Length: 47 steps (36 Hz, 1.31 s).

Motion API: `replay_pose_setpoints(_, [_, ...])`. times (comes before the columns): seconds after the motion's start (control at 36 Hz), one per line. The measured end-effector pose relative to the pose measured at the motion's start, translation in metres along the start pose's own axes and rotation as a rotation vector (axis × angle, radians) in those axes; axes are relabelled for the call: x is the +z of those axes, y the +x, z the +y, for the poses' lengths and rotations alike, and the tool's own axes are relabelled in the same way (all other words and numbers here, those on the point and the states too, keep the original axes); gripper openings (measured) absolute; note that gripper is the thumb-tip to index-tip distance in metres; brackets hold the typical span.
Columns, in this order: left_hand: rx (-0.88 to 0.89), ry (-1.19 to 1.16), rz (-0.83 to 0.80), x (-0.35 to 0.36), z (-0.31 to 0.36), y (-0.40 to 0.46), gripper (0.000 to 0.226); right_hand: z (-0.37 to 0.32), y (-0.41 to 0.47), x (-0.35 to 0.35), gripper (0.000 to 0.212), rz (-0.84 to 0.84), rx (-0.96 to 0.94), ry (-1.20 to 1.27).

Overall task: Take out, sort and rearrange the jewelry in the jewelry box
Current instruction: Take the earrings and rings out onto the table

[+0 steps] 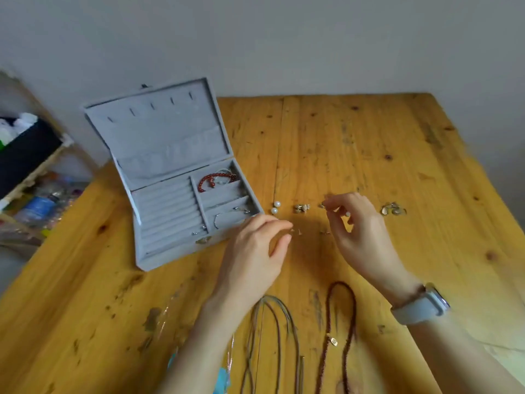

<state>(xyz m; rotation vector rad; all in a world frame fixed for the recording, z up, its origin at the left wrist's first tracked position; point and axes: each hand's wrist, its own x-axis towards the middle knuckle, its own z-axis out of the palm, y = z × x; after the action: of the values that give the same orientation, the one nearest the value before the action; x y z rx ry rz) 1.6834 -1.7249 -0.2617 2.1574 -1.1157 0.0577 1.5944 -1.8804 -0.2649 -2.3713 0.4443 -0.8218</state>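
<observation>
The grey jewelry box [181, 194] stands open on the wooden table [369, 143] and serves as the landmark; inside it a red bead bracelet [216, 179] lies in the far right compartment, a thin silver bangle [227, 216] in the near right one, and a small silver piece sits among the ring rolls near the box's front; just right of the box lie two pearl earrings [275, 207], further right a little gold cluster [301, 207], and well right of the box a silver pair [393, 209]; nearer the person than the box lie cord necklaces [272, 331] and a dark beaded necklace [345, 322]; the left hand [255, 251] hovers by the box's front right corner, fingers curled with thumb and forefinger closing on a tiny pale piece, though it is too small to tell whether it is actually held; the right hand [355, 226], further right, pinches a small earring with a pearl showing between the fingers; the likely trouble is a dropped stud: these pieces are tiny and round, so a loose pinch could let one roll off the table or mix into a sorted pair; a sweeping wrist could also scatter the row beside the box
</observation>
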Motion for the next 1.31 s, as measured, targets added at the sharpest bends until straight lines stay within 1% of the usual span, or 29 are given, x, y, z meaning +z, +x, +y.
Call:
replay_pose_setpoints(0.11, [-0.162, 0.107, 0.118, -0.040, -0.047, -0.005, 0.018, -0.029, 0.014, 0.032, 0.018, -0.105, -0.086, 0.022])
replay_pose_setpoints(0.19, [-0.276, 0.173, 0.137, -0.061, -0.079, -0.010, 0.017, -0.052, 0.024, 0.060, 0.023, -0.232, -0.179, 0.028])
replay_pose_setpoints(0.25, [-0.293, 0.170, 0.118, -0.069, -0.093, -0.012, 0.014, -0.065, 0.032, 0.078, 0.024, -0.301, -0.236, 0.024])
replay_pose_setpoints(0.33, [-0.295, 0.144, 0.072, -0.074, -0.104, -0.009, 0.013, -0.079, 0.045, 0.102, 0.022, -0.392, -0.269, -0.006])
replay_pose_setpoints(0.47, [-0.235, 0.091, -0.036, -0.081, -0.113, -0.001, 0.015, -0.088, 0.060, 0.119, 0.024, -0.580, -0.207, -0.055])
replay_pose_setpoints(0.56, [-0.169, 0.089, -0.066, -0.083, -0.116, -0.001, 0.015, -0.090, 0.065, 0.120, 0.021, -0.621, -0.199, -0.039])
replay_pose_setpoints(0.64, [-0.111, 0.153, -0.105, -0.085, -0.118, 0.000, 0.016, -0.095, 0.069, 0.119, 0.018, -0.654, -0.195, -0.064])
replay_pose_setpoints(0.78, [-0.087, 0.150, -0.124, -0.086, -0.118, 0.001, 0.014, -0.103, 0.070, 0.122, 0.016, -0.691, -0.190, -0.141])
replay_pose_setpoints(0.86, [-0.108, 0.148, -0.174, -0.088, -0.120, 0.005, 0.009, -0.103, 0.072, 0.123, 0.017, -0.735, -0.200, -0.171])
replay_pose_setpoints(0.94, [-0.179, 0.116, -0.260, -0.091, -0.119, 0.014, 0.002, -0.104, 0.077, 0.121, 0.017, -0.816, -0.191, -0.173])
replay_pose_setpoints(1.06, [-0.275, 0.069, -0.369, -0.095, -0.119, 0.023, 0.015, -0.109, 0.085, 0.118, 0.016, -0.921, -0.169, -0.210])
replay_pose_setpoints(1.14, [-0.293, 0.072, -0.397, -0.095, -0.120, 0.024, 0.014, -0.111, 0.088, 0.117, 0.014, -0.969, -0.182, -0.236])
replay_pose_setpoints(1.31, [-0.295, -0.018, -0.403, -0.098, -0.121, 0.021, 0.010, -0.107, 0.087, 0.117, 0.007, -0.969, -0.267, -0.226])
